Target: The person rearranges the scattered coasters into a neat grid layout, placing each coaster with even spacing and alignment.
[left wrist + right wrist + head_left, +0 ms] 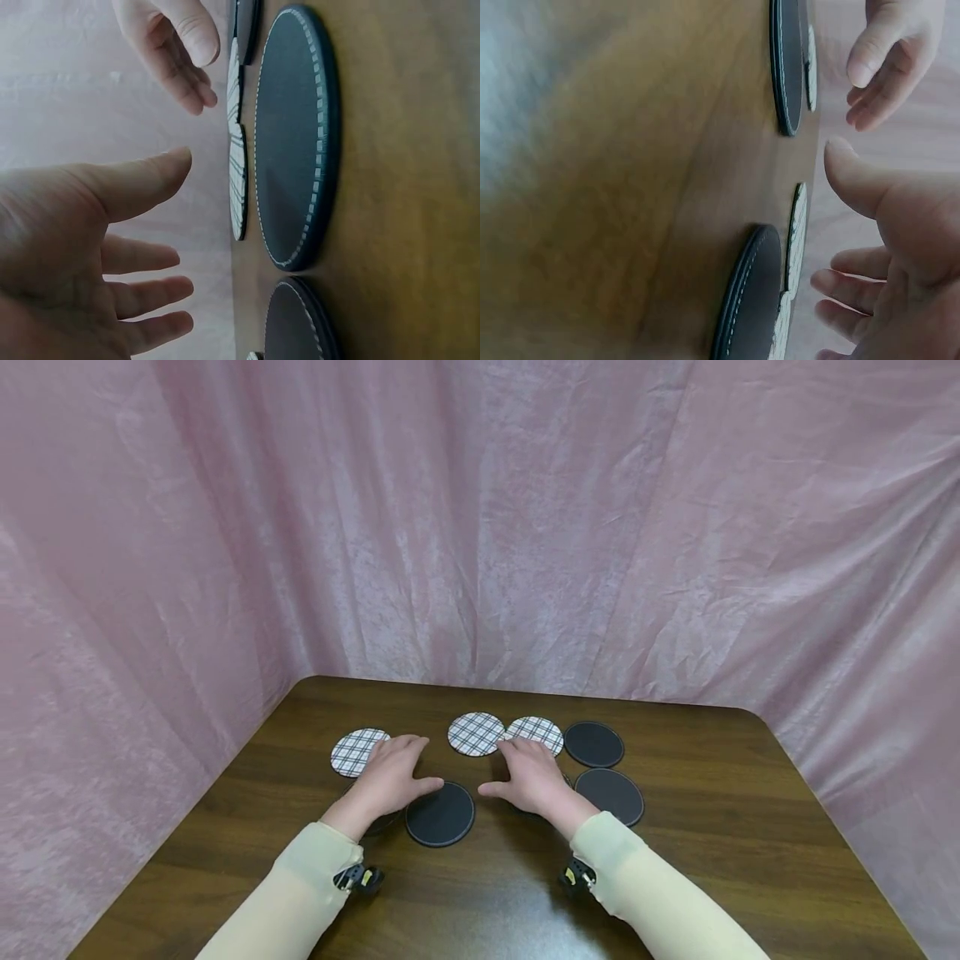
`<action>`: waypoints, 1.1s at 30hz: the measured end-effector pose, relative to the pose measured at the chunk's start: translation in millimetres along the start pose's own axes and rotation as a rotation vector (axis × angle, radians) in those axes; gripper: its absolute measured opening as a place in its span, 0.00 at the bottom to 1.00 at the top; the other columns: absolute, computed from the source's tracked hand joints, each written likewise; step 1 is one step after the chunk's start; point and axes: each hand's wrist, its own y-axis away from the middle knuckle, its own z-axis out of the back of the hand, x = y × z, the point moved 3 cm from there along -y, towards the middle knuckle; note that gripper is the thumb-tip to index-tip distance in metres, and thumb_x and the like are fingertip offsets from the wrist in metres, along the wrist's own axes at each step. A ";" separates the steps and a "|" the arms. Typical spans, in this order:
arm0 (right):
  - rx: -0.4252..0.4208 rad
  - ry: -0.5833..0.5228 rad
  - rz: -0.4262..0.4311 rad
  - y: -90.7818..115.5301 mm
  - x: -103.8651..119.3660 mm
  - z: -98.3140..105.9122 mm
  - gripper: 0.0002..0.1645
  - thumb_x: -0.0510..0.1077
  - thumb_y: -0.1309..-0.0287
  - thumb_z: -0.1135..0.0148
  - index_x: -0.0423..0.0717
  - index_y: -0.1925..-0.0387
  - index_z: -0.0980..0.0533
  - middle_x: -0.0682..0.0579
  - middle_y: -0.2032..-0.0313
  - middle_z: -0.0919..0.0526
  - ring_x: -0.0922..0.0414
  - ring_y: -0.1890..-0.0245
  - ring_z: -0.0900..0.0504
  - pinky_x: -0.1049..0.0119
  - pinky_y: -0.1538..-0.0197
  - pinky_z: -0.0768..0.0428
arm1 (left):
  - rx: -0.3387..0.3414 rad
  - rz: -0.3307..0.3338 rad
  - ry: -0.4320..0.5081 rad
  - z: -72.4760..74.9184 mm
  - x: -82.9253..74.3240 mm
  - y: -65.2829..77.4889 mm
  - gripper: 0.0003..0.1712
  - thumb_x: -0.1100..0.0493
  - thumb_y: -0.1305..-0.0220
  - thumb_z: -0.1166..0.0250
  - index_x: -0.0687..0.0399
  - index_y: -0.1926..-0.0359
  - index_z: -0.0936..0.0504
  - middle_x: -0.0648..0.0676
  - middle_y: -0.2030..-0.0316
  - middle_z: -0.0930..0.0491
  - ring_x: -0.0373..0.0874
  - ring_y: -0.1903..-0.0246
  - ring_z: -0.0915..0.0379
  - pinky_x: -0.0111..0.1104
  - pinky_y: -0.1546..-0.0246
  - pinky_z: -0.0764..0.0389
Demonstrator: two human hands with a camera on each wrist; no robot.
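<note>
My left hand [387, 783] hovers with relaxed, spread fingers above the left group of round coasters. Just right of its thumb lies a black coaster [440, 817] with white edge stitching, its side plain in the left wrist view. Another dark coaster [381, 824] is mostly hidden under that hand, and a white plaid coaster [356, 754] lies beyond its fingers. My right hand [531, 777], fingers also apart, is held over a mostly hidden dark coaster [756, 300]. Its fingertips overlap a plaid coaster [537, 730] in the head view. Neither hand holds anything.
A plaid coaster [476, 734] lies at the back middle. Two black coasters stand out at the right, one at the back [594, 743] and one nearer [612, 797]. All lie flat on the brown wooden table [720, 827]. A pink curtain [480, 527] hangs behind it.
</note>
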 end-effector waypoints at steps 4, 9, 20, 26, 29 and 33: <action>0.040 -0.018 0.011 6.4 6.3 -3.0 0.53 0.65 0.37 0.19 0.38 0.23 0.27 0.37 0.25 0.25 0.37 0.22 0.31 0.39 0.20 0.38 | -0.008 -0.008 0.000 -0.9 4.4 14.5 0.46 0.45 0.32 0.19 0.68 0.24 0.25 0.70 0.26 0.27 0.69 0.24 0.35 0.67 0.21 0.47; 0.058 -0.029 0.049 12.2 15.1 -6.2 0.55 0.64 0.41 0.16 0.38 0.24 0.26 0.37 0.27 0.24 0.37 0.24 0.29 0.39 0.21 0.37 | -0.002 -0.011 0.010 -2.5 7.2 28.1 0.46 0.45 0.37 0.16 0.68 0.28 0.21 0.70 0.29 0.24 0.70 0.27 0.32 0.67 0.23 0.43; 0.065 -0.031 0.128 21.0 27.1 -17.1 0.54 0.64 0.46 0.14 0.35 0.30 0.22 0.37 0.35 0.20 0.37 0.31 0.25 0.40 0.25 0.30 | -0.013 -0.034 -0.007 -6.0 6.3 40.1 0.46 0.43 0.43 0.13 0.68 0.34 0.17 0.69 0.33 0.22 0.68 0.31 0.29 0.65 0.25 0.38; 0.045 -0.034 0.162 22.7 29.4 -19.5 0.52 0.64 0.45 0.14 0.33 0.32 0.21 0.37 0.37 0.20 0.38 0.34 0.23 0.39 0.28 0.28 | -0.006 -0.033 -0.015 -8.0 4.5 40.1 0.48 0.42 0.46 0.12 0.68 0.33 0.17 0.69 0.31 0.24 0.67 0.29 0.31 0.67 0.25 0.41; 0.070 -0.049 0.136 23.3 33.5 -17.0 0.52 0.61 0.46 0.12 0.33 0.31 0.21 0.37 0.36 0.20 0.38 0.33 0.24 0.39 0.27 0.29 | -0.002 -0.033 -0.015 -8.7 5.1 40.9 0.48 0.43 0.46 0.11 0.69 0.33 0.17 0.69 0.31 0.24 0.68 0.29 0.31 0.66 0.25 0.40; 0.077 -0.031 0.125 22.0 35.5 -19.5 0.52 0.62 0.48 0.12 0.35 0.31 0.20 0.39 0.36 0.21 0.40 0.34 0.24 0.41 0.28 0.28 | -0.025 -0.055 -0.011 -14.5 11.6 40.9 0.49 0.42 0.47 0.11 0.69 0.34 0.17 0.70 0.34 0.24 0.68 0.33 0.31 0.65 0.29 0.35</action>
